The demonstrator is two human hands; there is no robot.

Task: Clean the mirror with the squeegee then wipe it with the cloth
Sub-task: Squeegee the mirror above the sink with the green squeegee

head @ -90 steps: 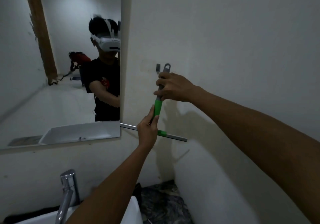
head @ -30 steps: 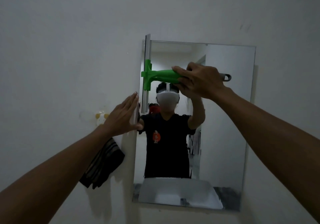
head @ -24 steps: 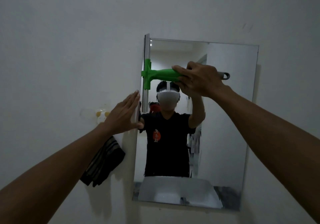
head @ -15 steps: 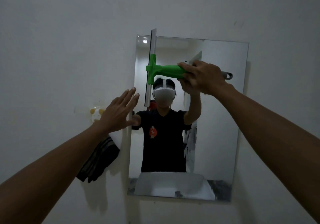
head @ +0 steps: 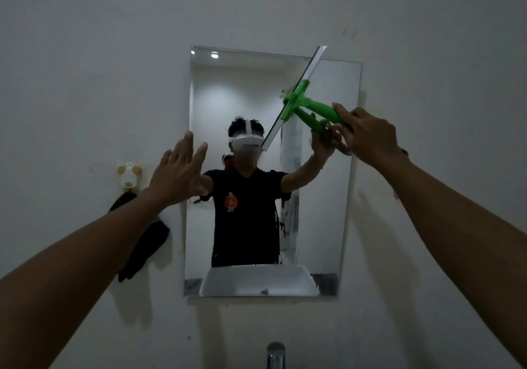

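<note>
A rectangular mirror [head: 319,226] hangs on the white wall in front of me. My right hand [head: 368,136] grips the handle of the green squeegee [head: 306,103]. Its metal blade lies tilted across the mirror's upper right part, top end at the upper edge. My left hand [head: 179,173] is flat, fingers spread, at the mirror's left edge and holds nothing. A dark cloth [head: 142,246] hangs on the wall left of the mirror, partly hidden by my left forearm.
A small white and yellow wall hook [head: 129,175] sits above the dark cloth. The top of a chrome tap [head: 275,356] shows at the bottom edge. The mirror reflects a white basin and a person wearing a headset.
The squeegee has swept from the mirror's left edge to its upper right, and the blade has tilted from upright to slanted. My left hand stays near the left edge.
</note>
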